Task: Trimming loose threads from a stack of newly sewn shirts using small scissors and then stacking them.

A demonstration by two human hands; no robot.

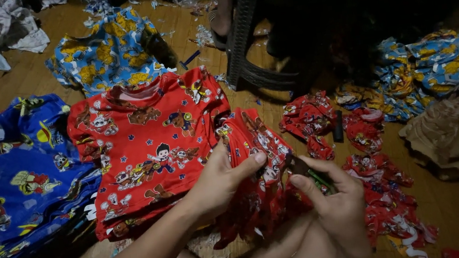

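- Nearest the camera, my bare knee [313, 255] sat just under both hands.
- My left hand [221, 178] was closed on a bunched red printed garment [258, 161], thumb across its top fold.
- My right hand [328, 193] was closed around a small dark tool with a green handle [314, 177], its tip touching that garment; I couldn't tell what kind of tool.
- Left of the left hand lay a stack of red shirts [148, 146], beyond it a blue stack [15, 177].
- Right of the right hand, red pieces [381, 185] lay scattered on the wooden floor [455, 205].
- Risk, as I judged it: dim light and tip so near my left thumb could nick skin or fabric.
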